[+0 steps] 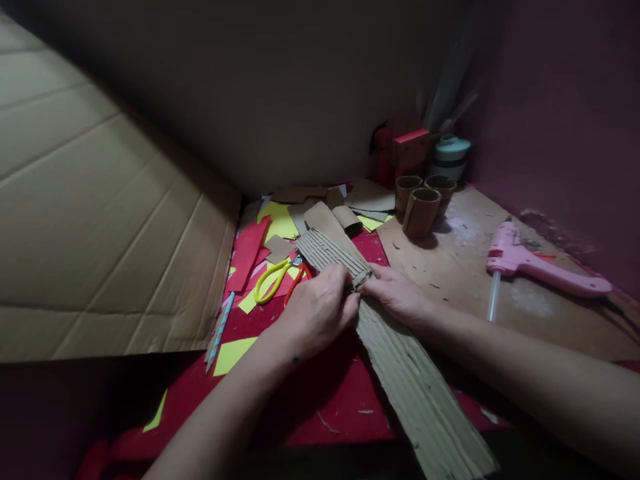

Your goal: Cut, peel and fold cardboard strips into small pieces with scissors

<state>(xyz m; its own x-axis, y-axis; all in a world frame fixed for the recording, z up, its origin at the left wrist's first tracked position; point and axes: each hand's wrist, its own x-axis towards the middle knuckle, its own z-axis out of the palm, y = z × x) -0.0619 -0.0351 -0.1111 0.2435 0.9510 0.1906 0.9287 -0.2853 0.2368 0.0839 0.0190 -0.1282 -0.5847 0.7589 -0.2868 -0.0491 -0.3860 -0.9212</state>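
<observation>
"How far along are you?"
"Partway, I'd judge. My left hand (320, 303) and right hand (395, 293) both pinch the corrugated cardboard strip (417, 383), over the red surface (340, 407), where its ridged part (330, 255) meets the long near length."
"What's done?"
"Ridges show bare beyond my grip. Three cardboard cups (423, 215) stand formed on the board (473, 233)."
"And what's left?"
"The near length, probably; it runs straight, unrolled. Whether both parts are one piece, I can't tell."

A craft corner, with pink glue gun (543, 265), paper scraps (235, 355) and cardboard sheet (115, 223).
</observation>
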